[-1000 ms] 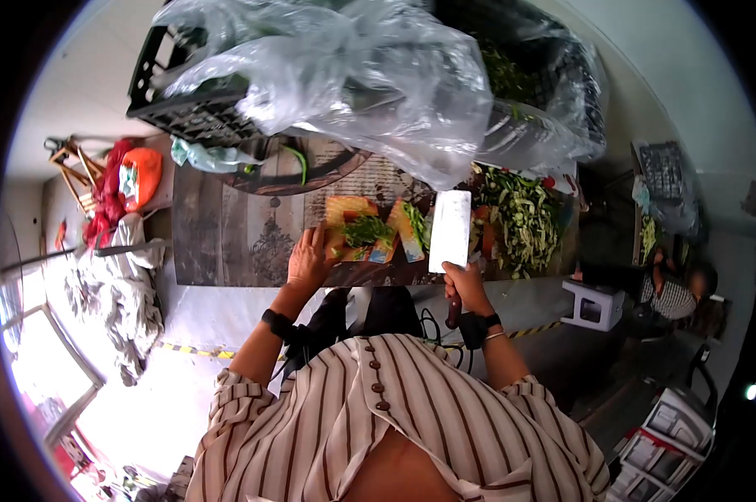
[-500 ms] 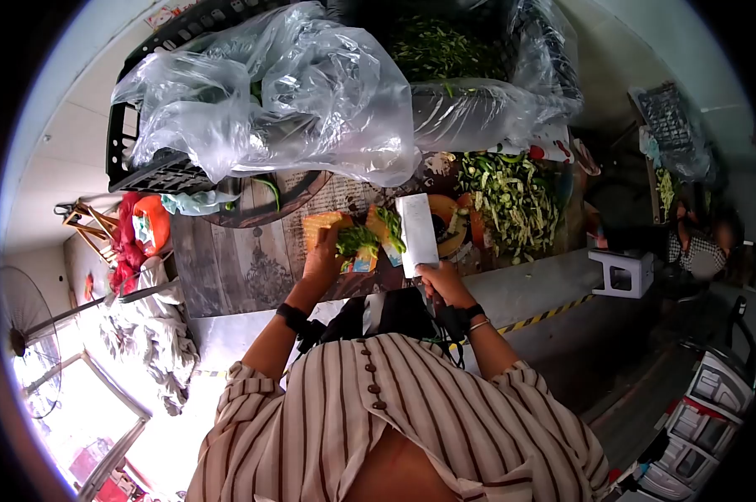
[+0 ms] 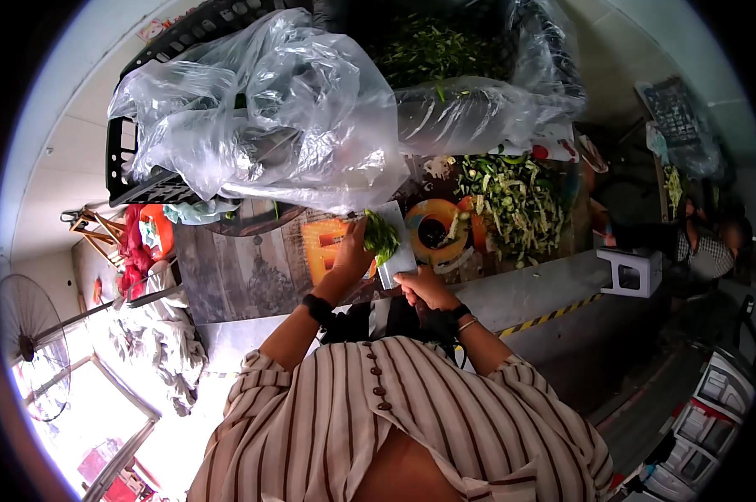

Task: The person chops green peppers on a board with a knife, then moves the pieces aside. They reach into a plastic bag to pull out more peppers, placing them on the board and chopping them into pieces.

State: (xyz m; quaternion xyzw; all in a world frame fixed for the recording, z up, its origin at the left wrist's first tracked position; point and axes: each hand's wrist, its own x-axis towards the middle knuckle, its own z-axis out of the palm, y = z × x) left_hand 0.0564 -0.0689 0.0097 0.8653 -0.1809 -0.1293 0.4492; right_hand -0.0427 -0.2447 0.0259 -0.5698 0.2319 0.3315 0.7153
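My right hand (image 3: 426, 289) is closed round the handle of a broad-bladed cleaver (image 3: 400, 254), low over the patterned table top (image 3: 219, 272). The blade points away from me. Against its left side lies a bunch of green peppers (image 3: 381, 238), looking cut, though single pieces are hard to make out. My left hand (image 3: 349, 259) closes on the bunch from the left, its fingertips partly hidden. To the right of the cleaver spreads a heap of sliced green peppers (image 3: 520, 205) with pale insides.
Behind the table's work area stand black crates (image 3: 117, 171) draped with clear plastic (image 3: 311, 134); one holds chopped greens (image 3: 440, 54). A white stool (image 3: 630, 270) and another person (image 3: 708, 251) are at the right. Red and orange bags (image 3: 148, 234) hang left, near a fan (image 3: 26, 343).
My left hand has moved right, bringing the green peppers together against the blade. The cleaver has shifted left and tilted, its top now leaning left. My view has turned slightly.
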